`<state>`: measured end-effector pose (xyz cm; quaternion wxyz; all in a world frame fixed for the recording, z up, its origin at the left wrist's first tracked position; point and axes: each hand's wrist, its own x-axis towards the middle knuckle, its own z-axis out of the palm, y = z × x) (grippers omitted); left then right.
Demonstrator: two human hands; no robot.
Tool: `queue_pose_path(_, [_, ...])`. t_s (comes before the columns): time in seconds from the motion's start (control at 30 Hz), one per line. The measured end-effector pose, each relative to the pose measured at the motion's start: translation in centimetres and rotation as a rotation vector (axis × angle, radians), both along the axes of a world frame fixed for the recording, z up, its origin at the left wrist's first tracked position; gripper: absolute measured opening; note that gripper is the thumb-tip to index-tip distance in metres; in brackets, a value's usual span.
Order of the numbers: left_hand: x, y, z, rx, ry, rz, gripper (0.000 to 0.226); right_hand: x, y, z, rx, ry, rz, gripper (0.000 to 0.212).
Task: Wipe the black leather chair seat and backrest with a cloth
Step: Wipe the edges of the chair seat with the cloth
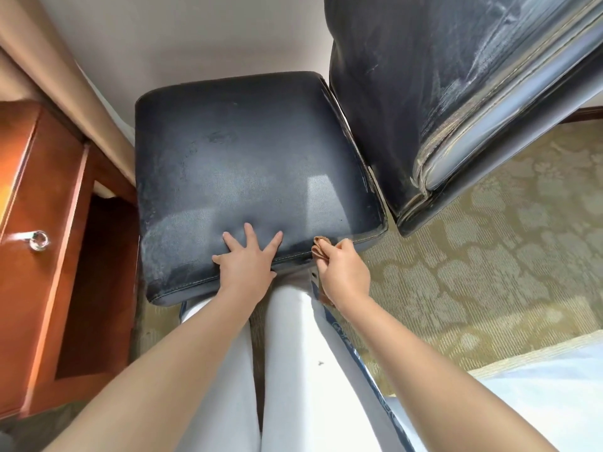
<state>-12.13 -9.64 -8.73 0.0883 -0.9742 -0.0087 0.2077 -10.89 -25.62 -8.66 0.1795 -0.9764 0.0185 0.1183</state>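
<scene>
Cloth [319, 250] is the thing to handle, a small brown wad bunched in the right hand [342, 272], whose fingers curl round it and press it to the near edge seam of the seat, just right of the left hand [248, 263]. It looks soft and light, likely to fold and slip inside the grip, so a full-fist hold with a pad of fabric pushed out ahead of the knuckles would probably give the best contact; most of it is hidden in the palm. The left hand lies flat, fingers spread, pressing on the front of the black leather seat [248, 164] and denting the cushion slightly, which suggests padded, yielding upholstery under a smooth, probably slippery skin. Beyond both hands the seat shows a dusty grey haze. Farther off to the right stands the backrest [424, 93], scuffed and pale-streaked, its piping frayed, so gentle strokes seem wise there.
</scene>
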Motion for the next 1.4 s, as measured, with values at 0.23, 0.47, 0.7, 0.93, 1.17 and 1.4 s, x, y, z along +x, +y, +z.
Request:
queue_pose_path(0.23, [0.0,0.1,0.1,0.015,-0.013,-0.015,0.076,-0.6,1.2,-0.6,0.005,-0.045,0.003,0.030])
queue_pose_path(0.47, [0.0,0.0,0.0,0.021,-0.016,-0.017,0.076,-0.1,-0.1,-0.8,0.048,-0.009,-0.132,0.036])
queue_pose_path(0.7, [0.4,0.0,0.1,0.030,-0.002,-0.018,0.079,-0.9,1.3,-0.7,-0.035,-0.061,0.165,0.032])
queue_pose_path(0.93, [0.5,-0.1,0.0,0.038,0.007,0.002,0.084,-0.2,-0.3,-0.1,-0.056,-0.008,0.011,0.030])
queue_pose_path(1.17, [0.6,0.2,-0.1,0.083,0.006,-0.047,0.085,-0.3,0.1,-0.2,-0.054,-0.023,0.058,0.030])
queue_pose_path(1.4, [0.5,0.3,-0.1,0.076,0.022,-0.047,0.082,-0.3,-0.8,0.2,-0.067,0.009,-0.012,0.037])
